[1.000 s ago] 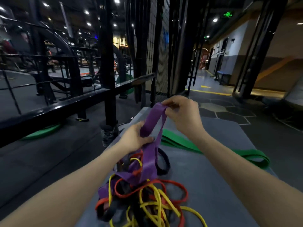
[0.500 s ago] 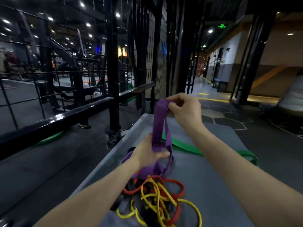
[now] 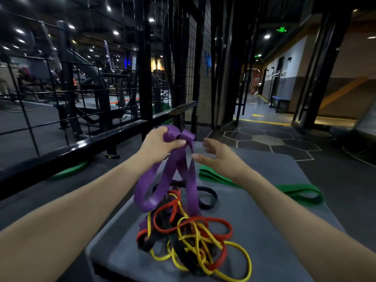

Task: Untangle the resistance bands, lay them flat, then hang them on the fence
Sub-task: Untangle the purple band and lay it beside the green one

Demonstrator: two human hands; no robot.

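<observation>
Lying nearest on the grey mat (image 3: 254,251) is a tangle of yellow bands (image 3: 205,249), red bands (image 3: 203,222) & black bands (image 3: 207,197), w/ the lower loops of the purple band (image 3: 162,186) still caught in it. Above the pile, left hand (image 3: 160,142) grips the bunched top of the purple band, fingers curled round it; right hand (image 3: 218,157) is just beside it, fingers spread, holding nothing. Farther right a green band (image 3: 293,190) lies flat on the mat; beyond on the left stands the black fence (image 3: 67,147).
</observation>
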